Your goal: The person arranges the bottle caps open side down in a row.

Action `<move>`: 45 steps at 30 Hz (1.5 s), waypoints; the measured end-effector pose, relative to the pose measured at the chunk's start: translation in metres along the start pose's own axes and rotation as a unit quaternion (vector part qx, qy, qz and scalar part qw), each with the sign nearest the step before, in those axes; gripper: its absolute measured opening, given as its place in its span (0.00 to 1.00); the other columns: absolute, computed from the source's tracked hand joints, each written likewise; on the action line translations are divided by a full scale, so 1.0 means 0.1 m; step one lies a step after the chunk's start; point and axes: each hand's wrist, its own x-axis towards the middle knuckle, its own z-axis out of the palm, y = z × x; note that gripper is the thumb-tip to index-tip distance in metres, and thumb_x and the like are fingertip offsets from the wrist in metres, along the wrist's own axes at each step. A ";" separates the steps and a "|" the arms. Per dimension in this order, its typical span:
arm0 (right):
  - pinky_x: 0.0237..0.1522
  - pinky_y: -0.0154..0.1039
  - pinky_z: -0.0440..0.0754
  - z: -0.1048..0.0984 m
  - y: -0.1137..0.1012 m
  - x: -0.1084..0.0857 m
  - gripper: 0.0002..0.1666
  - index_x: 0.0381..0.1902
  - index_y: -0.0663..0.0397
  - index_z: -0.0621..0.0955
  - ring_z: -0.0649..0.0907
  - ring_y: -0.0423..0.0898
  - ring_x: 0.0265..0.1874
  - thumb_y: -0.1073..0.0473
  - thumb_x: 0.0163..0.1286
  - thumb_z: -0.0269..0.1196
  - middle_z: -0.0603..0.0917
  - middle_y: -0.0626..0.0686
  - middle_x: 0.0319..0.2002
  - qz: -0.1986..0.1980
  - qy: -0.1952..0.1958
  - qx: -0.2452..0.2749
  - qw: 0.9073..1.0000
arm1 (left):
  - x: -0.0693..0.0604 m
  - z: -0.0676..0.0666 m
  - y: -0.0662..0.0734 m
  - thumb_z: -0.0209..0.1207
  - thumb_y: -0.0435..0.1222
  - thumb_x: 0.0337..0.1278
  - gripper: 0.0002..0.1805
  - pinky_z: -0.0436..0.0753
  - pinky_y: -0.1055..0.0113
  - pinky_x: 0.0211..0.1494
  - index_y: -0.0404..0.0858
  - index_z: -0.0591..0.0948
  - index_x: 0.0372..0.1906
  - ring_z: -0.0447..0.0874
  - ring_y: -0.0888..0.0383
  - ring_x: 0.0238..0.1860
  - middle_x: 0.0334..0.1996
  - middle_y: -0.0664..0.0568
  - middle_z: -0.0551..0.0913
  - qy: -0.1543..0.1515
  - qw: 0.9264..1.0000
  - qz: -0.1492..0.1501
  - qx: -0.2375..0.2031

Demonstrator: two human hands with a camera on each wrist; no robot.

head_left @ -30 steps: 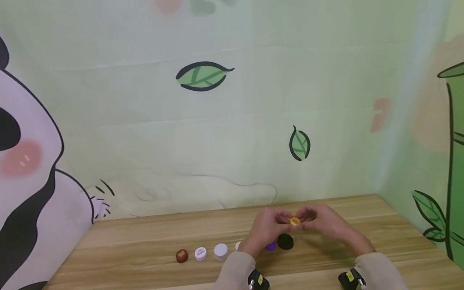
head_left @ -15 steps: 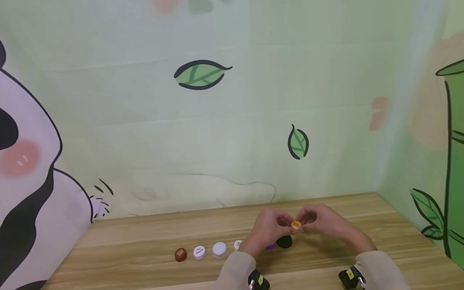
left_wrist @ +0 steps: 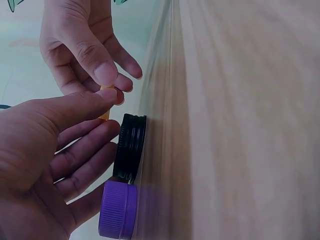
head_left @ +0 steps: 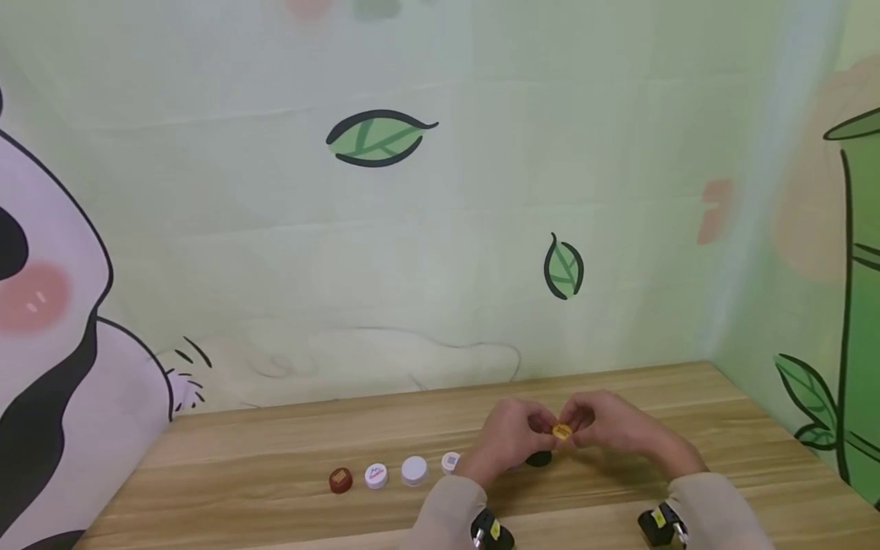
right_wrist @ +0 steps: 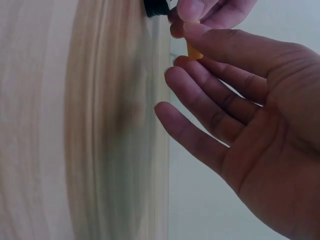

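Note:
Both hands pinch one small yellow-orange bottle cap (head_left: 561, 431) between thumb and fingertips, raised off the table. My left hand (head_left: 509, 435) holds it from the left, my right hand (head_left: 615, 424) from the right. Below the left fingers lies a black cap (head_left: 539, 459), partly covered in the head view. In the left wrist view the ridged black cap (left_wrist: 130, 147) stands beside a purple cap (left_wrist: 117, 210). That purple one is almost wholly behind the left hand in the head view. The right hand's other fingers (right_wrist: 192, 132) spread loosely in the right wrist view.
A row of caps runs leftward on the wooden table (head_left: 261, 451): a white cap with a printed square (head_left: 451, 462), a plain white cap (head_left: 415, 471), a white cap with a logo (head_left: 376, 476) and a red-brown cap (head_left: 340, 480). A printed cloth wall (head_left: 440, 252) stands behind.
Both hands have brought the yellow-orange cap slightly nearer and to the right, covering more of the black and purple caps. The head view has shifted a little. The pinch stays.

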 end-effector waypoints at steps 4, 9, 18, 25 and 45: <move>0.42 0.40 0.84 0.00 0.01 0.00 0.13 0.43 0.62 0.84 0.84 0.47 0.39 0.73 0.62 0.74 0.87 0.51 0.38 -0.005 0.003 -0.008 1.000 | 0.00 0.00 0.01 0.78 0.31 0.55 0.07 0.80 0.77 0.38 0.37 0.91 0.38 0.81 0.74 0.30 0.29 0.60 0.89 -0.008 1.000 0.003 0.006; 0.41 0.38 0.84 0.01 0.02 -0.01 0.13 0.42 0.63 0.83 0.84 0.46 0.38 0.72 0.61 0.75 0.87 0.51 0.37 -0.016 0.005 -0.010 1.000 | 0.00 0.01 0.02 0.78 0.30 0.55 0.07 0.80 0.77 0.38 0.37 0.91 0.38 0.81 0.73 0.30 0.29 0.60 0.89 -0.016 1.000 -0.003 0.011; 0.40 0.37 0.83 0.02 0.05 0.01 0.14 0.40 0.62 0.84 0.84 0.46 0.36 0.70 0.60 0.77 0.87 0.50 0.35 -0.025 0.001 -0.016 1.000 | -0.01 0.02 0.06 0.79 0.30 0.53 0.08 0.79 0.78 0.38 0.37 0.91 0.37 0.81 0.74 0.30 0.29 0.58 0.90 -0.012 0.999 0.003 0.036; 0.38 0.38 0.82 0.04 0.08 0.01 0.14 0.41 0.61 0.84 0.83 0.45 0.36 0.68 0.61 0.78 0.86 0.49 0.35 -0.003 -0.005 -0.020 1.000 | -0.03 0.03 0.08 0.80 0.31 0.50 0.09 0.78 0.77 0.39 0.38 0.91 0.36 0.81 0.75 0.29 0.30 0.58 0.91 -0.007 0.998 0.008 0.054; 0.33 0.36 0.80 0.08 0.10 -0.01 0.15 0.39 0.59 0.83 0.81 0.46 0.33 0.69 0.59 0.78 0.84 0.49 0.33 0.020 0.001 -0.025 0.999 | -0.03 0.09 0.05 0.81 0.33 0.48 0.09 0.78 0.76 0.43 0.40 0.92 0.36 0.81 0.72 0.34 0.30 0.60 0.90 -0.010 0.995 0.010 0.100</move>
